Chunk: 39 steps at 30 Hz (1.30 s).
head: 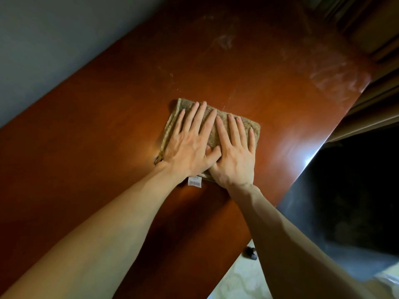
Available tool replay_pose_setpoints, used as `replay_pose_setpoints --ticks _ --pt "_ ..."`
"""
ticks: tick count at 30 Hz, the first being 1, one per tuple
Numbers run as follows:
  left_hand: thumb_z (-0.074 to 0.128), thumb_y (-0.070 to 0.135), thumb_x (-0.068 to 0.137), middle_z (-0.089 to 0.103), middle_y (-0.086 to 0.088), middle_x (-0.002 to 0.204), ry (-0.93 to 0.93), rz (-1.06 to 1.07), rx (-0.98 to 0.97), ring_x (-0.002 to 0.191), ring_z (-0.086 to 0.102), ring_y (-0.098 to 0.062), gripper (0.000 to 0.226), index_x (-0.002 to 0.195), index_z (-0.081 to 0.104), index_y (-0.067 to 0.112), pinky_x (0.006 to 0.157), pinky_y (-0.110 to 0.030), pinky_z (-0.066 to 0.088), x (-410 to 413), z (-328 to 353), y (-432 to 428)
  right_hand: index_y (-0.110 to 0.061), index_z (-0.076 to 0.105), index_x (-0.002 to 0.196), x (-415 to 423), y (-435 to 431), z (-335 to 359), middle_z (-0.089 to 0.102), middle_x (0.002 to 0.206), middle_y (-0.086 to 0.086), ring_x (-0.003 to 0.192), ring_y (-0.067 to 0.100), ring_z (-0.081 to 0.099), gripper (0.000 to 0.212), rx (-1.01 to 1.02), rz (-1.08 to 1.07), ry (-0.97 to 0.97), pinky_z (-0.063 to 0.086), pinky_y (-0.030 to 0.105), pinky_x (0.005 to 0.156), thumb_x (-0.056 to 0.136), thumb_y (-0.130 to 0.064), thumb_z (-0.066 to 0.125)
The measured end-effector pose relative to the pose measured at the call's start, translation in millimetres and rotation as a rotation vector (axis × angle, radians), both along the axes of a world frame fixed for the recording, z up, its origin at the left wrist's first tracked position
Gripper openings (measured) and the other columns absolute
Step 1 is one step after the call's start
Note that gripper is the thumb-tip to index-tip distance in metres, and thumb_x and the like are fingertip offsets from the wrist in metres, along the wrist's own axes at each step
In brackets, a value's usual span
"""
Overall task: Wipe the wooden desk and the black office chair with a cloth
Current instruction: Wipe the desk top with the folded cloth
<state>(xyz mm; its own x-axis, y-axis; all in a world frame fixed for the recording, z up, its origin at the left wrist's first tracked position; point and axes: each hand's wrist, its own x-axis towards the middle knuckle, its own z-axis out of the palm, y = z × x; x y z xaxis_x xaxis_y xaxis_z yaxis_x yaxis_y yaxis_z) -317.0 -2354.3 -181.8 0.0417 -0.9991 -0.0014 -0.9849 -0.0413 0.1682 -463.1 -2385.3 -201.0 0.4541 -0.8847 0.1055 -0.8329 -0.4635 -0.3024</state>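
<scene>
Head view: left hand [190, 145] and right hand [234, 154] lie flat, fingers spread, side by side on a folded tan cloth [235, 121] resting mid-surface on the wooden desk [108, 117]. Thumbs touch. A white label [195, 182] protrudes from the cloth's near edge; its print resembles a barcode, text unreadable.

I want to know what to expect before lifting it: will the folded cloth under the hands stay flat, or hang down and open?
The cloth probably hangs limp: it looks like soft woven fabric. It may unfold, since only the left hand and right hand press its layers flat. On the glossy desk it likely slides easily.
</scene>
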Motion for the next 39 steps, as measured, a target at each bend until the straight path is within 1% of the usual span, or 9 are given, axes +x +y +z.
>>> replay_pose_setpoints --ticks 5,12,16,28,32,36,39 --pt "0.031 0.058 0.094 0.001 -0.014 0.173 -0.020 -0.028 0.008 0.160 -0.002 -0.027 0.086 0.165 0.010 0.015 0.128 -0.050 0.009 -4 1 -44 -0.027 0.024 0.163 -6 -39 1 0.021 0.170 0.006 0.159 0.023 0.008 0.072 -0.011 -0.020 -0.011 0.006 0.051 0.128 0.098 -0.055 0.037" --pt "0.034 0.056 0.094 0.005 -0.014 0.173 -0.012 -0.079 -0.021 0.160 0.001 -0.026 0.084 0.165 0.013 0.016 0.128 -0.049 0.009 -11 1 -105 -0.025 0.028 0.162 -13 -91 1 0.025 0.169 0.007 0.159 0.022 0.011 0.070 -0.039 -0.089 -0.062 0.003 0.048 0.129 0.099 -0.055 0.041" --pt "0.035 0.056 0.094 0.007 -0.013 0.173 0.005 -0.115 -0.030 0.160 0.004 -0.025 0.083 0.165 0.016 0.017 0.128 -0.048 0.010 -12 3 -140 -0.025 0.030 0.161 -15 -120 1 0.025 0.169 0.007 0.159 0.022 0.012 0.070 -0.045 -0.134 -0.066 0.004 0.047 0.129 0.100 -0.056 0.043" --pt "0.029 0.058 0.093 0.010 -0.010 0.173 0.014 -0.212 -0.040 0.160 0.005 -0.023 0.083 0.165 0.019 0.018 0.129 -0.046 0.009 -10 2 -241 -0.024 0.030 0.161 -11 -204 2 0.021 0.170 0.007 0.159 0.022 0.009 0.069 -0.039 -0.250 -0.079 0.003 0.048 0.128 0.100 -0.054 0.043" --pt "0.031 0.057 0.092 0.012 -0.011 0.173 0.036 -0.220 -0.050 0.160 0.007 -0.023 0.082 0.164 0.022 0.018 0.129 -0.046 0.010 -8 1 -259 -0.024 0.029 0.161 -9 -218 2 0.021 0.170 0.007 0.159 0.022 0.009 0.069 -0.039 -0.259 -0.075 0.003 0.049 0.128 0.101 -0.053 0.042" --pt "0.028 0.057 0.092 0.010 -0.011 0.173 0.008 -0.225 -0.040 0.160 0.006 -0.023 0.083 0.164 0.020 0.017 0.129 -0.046 0.009 -8 5 -263 -0.025 0.028 0.162 -8 -222 5 0.020 0.170 0.006 0.159 0.021 0.007 0.068 -0.019 -0.267 -0.063 0.001 0.048 0.128 0.102 -0.056 0.039" --pt "0.029 0.057 0.092 0.011 -0.011 0.172 0.022 -0.234 -0.037 0.160 0.007 -0.024 0.083 0.164 0.022 0.016 0.129 -0.046 0.008 -9 6 -264 -0.024 0.029 0.162 -8 -223 4 0.021 0.170 0.006 0.159 0.021 0.008 0.068 -0.023 -0.265 -0.058 0.001 0.048 0.128 0.102 -0.054 0.041"
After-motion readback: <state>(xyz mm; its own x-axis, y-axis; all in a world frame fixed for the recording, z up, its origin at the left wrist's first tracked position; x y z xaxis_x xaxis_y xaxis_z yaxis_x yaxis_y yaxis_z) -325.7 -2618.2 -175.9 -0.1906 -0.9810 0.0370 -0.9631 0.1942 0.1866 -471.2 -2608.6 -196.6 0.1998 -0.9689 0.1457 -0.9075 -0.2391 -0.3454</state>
